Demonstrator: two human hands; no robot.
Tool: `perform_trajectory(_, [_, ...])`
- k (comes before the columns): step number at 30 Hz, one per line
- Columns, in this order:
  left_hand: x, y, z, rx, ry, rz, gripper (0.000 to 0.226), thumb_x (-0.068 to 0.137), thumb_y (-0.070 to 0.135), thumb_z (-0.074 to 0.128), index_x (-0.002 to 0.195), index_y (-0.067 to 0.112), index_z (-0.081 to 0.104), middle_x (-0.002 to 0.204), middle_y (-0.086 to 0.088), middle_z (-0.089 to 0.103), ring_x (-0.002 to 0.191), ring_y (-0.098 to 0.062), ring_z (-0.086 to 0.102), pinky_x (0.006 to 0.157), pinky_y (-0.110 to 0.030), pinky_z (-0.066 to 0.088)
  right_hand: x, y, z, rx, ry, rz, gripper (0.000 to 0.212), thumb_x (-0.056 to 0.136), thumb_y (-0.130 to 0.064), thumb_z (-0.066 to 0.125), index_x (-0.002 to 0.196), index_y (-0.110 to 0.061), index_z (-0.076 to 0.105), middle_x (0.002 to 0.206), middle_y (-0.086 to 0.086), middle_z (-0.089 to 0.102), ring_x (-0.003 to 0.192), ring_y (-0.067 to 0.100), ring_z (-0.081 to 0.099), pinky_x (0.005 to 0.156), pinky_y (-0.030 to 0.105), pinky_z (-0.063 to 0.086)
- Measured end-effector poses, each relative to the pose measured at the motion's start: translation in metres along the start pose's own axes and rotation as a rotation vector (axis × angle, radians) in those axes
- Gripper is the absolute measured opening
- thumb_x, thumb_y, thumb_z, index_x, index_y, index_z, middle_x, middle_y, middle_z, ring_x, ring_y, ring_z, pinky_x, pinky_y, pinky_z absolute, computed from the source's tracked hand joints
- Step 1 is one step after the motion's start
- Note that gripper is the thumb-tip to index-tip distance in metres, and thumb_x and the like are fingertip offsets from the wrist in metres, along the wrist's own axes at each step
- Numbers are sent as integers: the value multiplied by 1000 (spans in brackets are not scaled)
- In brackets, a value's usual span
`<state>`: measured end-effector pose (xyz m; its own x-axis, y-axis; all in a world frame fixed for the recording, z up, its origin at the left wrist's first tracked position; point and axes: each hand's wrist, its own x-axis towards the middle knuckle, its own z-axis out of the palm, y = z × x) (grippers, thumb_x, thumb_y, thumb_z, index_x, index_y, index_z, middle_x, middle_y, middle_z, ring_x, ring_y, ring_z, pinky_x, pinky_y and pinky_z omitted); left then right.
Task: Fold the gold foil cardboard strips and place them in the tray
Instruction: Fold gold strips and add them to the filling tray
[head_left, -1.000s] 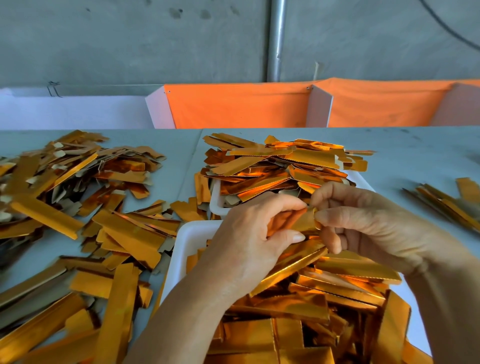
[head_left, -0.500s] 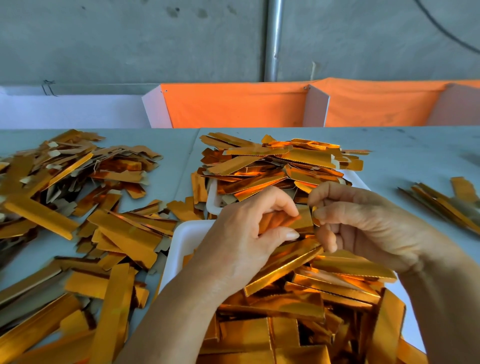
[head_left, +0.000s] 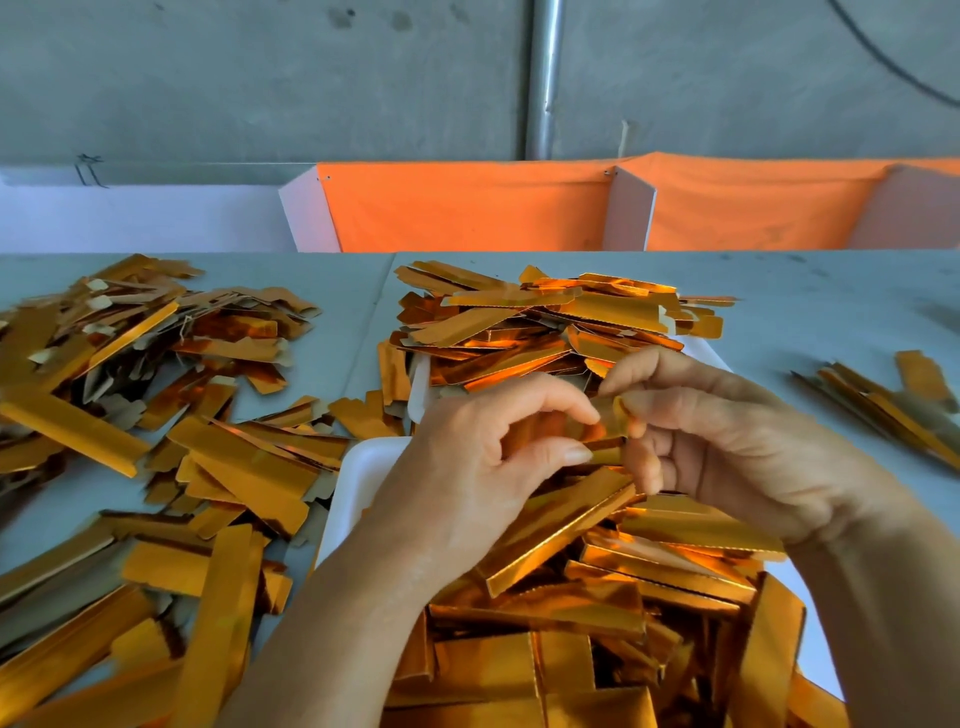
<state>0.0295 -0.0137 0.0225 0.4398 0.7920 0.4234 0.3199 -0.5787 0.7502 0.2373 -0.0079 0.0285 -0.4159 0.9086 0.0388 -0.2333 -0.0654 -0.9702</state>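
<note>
Both hands hold one gold foil strip (head_left: 605, 434) above the near white tray (head_left: 358, 478). My left hand (head_left: 483, 462) pinches its left part between thumb and forefinger. My right hand (head_left: 727, 441) grips its right end with curled fingers. Most of the strip is hidden by the fingers. The near tray is heaped with gold strips (head_left: 597, 597). A second white tray (head_left: 420, 395) behind it carries a tall heap of gold strips (head_left: 545, 327).
Loose gold strips (head_left: 130, 415) cover the grey table on the left and near left. A small bundle of strips (head_left: 883, 405) lies at the right edge. Orange cloth dividers (head_left: 467, 208) stand along the table's far edge below a concrete wall.
The hands have stayed above the tray, working the same strip. My left thumb and forefinger have opened a little, and the strip between the hands looks shorter and more bent.
</note>
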Motion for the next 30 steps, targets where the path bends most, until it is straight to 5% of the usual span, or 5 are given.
perform_trajectory(5, [0, 2, -1, -102, -27, -1, 18, 85, 27, 66, 101, 33, 66, 99, 16, 68, 99, -1, 61, 79, -13, 50, 2, 1, -2, 44, -87, -23, 31, 68, -28, 84, 93, -15, 71, 63, 0, 56, 49, 12, 56, 50, 23, 49])
perform_trajectory(12, [-1, 1, -1, -92, -31, 0, 18, 85, 27, 65, 103, 32, 66, 99, 18, 67, 99, 1, 60, 76, -9, 48, 4, 3, -2, 77, -54, 38, 38, 60, -25, 89, 91, -13, 71, 59, 2, 54, 46, 14, 54, 48, 25, 49])
perform_trajectory(17, [-1, 2, 4, 5, 33, 65, 17, 86, 22, 66, 103, 28, 67, 94, 17, 66, 92, -2, 61, 71, -13, 50, 4, 1, 1, 39, 34, 56, 13, 70, -10, 66, 83, -12, 68, 56, 4, 51, 43, 15, 52, 45, 24, 47])
perform_trajectory(23, [0, 2, 6, 166, 56, 145, 22, 85, 28, 60, 106, 25, 66, 101, 15, 66, 95, -3, 60, 74, -25, 53, 1, 1, 0, -51, 47, 51, 12, 73, -6, 60, 81, -12, 67, 55, 5, 52, 44, 15, 52, 46, 23, 48])
perform_trajectory(30, [-1, 2, 2, 46, 56, 87, 20, 87, 24, 65, 106, 27, 68, 99, 16, 67, 95, 1, 61, 74, -12, 49, 2, 3, -6, 83, -64, 10, 31, 65, -22, 87, 89, -13, 69, 60, 3, 55, 48, 14, 55, 49, 23, 49])
